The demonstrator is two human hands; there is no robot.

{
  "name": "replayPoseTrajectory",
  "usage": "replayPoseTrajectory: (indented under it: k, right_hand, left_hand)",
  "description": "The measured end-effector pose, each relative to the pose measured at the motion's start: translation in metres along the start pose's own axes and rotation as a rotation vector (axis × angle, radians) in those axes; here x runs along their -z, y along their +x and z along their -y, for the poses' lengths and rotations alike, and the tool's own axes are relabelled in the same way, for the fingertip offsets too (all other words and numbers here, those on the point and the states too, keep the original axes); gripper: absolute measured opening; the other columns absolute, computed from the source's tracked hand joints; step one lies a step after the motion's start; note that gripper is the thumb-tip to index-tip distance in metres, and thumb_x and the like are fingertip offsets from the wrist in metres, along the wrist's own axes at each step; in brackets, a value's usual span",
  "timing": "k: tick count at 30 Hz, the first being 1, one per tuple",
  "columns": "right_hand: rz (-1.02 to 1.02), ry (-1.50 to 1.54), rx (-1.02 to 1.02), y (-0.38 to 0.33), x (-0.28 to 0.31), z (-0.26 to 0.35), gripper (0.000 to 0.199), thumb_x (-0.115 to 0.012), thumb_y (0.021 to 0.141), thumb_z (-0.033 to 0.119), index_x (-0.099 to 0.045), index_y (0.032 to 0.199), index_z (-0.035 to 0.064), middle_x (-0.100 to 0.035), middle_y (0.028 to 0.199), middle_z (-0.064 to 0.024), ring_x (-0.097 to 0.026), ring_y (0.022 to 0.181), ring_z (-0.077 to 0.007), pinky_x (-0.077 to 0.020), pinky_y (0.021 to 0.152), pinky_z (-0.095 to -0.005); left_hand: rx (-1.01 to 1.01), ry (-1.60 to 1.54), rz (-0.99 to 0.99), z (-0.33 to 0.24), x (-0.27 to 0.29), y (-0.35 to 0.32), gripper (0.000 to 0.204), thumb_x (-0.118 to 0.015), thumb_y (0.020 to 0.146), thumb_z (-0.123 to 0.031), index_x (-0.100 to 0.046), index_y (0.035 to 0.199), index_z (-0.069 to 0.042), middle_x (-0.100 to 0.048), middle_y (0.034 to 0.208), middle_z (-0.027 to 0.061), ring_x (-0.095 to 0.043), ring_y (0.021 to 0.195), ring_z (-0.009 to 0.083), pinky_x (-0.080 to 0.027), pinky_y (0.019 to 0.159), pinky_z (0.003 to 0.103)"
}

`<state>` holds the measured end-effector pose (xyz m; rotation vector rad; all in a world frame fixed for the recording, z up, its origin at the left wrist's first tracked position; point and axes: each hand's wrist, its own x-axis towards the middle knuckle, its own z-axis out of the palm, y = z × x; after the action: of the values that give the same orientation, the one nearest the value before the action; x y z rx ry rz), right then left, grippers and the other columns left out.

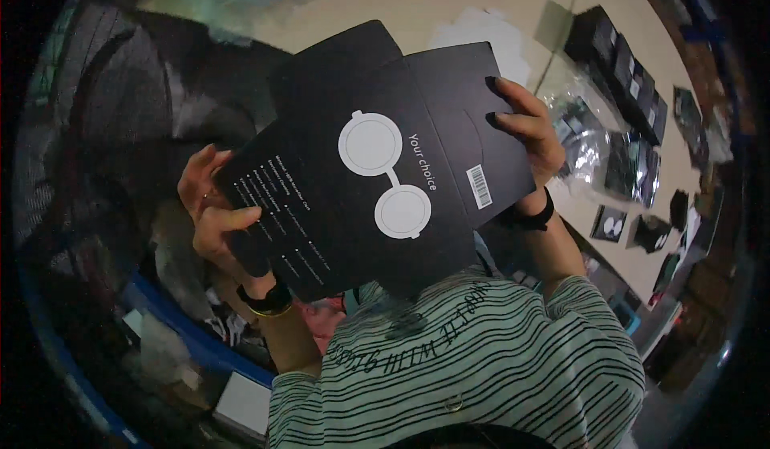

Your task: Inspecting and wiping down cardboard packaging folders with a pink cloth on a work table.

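Between both hands I hold a black flattened cardboard box [305, 144], opened out with its flaps spread and creases showing. White round-glasses shapes, lines of small white print and a barcode sticker [479, 186] mark its face. At the box's left edge, my left hand [215, 208] grips it, thumb on the printed side and fingers behind. My right hand [529, 136] closes on the right flap, two dark-tipped fingers lying over its upper edge; the thumb is hidden. Dark bands circle both wrists.
A pale table [401, 8] spreads beyond the box, with white sheets [481, 40] on it. To the right lie a row of black boxes [613, 64], clear plastic bags [589, 156] and a small black box [611, 223]. A dark mesh chair [120, 120] stands at the left, above a blue-edged bin [192, 333].
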<state>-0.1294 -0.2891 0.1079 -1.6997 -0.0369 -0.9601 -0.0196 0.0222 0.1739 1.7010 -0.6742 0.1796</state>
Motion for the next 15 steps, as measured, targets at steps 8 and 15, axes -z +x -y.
replayPoseTrajectory:
  k: [8, 15]
  right_hand:
    - [-0.14, -0.117, -0.062, -0.023, 0.021, -0.002, 0.019, -0.065, 0.084, 0.009, -0.061, 0.098, -0.0021, -0.06, 0.116, -0.0255, -0.06, 0.109, -0.0318, -0.0477, 0.093, -0.0383]
    - [-0.381, 0.568, -0.944, -0.06, 0.054, -0.079, 0.017, -0.053, 0.097, 0.015, -0.058, 0.095, -0.0005, -0.065, 0.101, -0.0148, -0.063, 0.098, -0.0195, -0.05, 0.082, -0.0285]
  left_hand:
    - [-0.175, -0.101, 0.095, 0.02, -0.04, 0.043, 0.013, -0.065, 0.084, -0.016, -0.067, 0.092, -0.006, -0.045, 0.132, 0.021, -0.053, 0.115, 0.0319, -0.048, 0.091, 0.042]
    - [0.428, -0.142, 0.086, 0.021, -0.062, 0.03, 0.055, -0.066, 0.078, 0.004, -0.048, 0.13, -0.005, -0.047, 0.135, 0.0104, -0.057, 0.11, 0.021, -0.05, 0.087, 0.03]
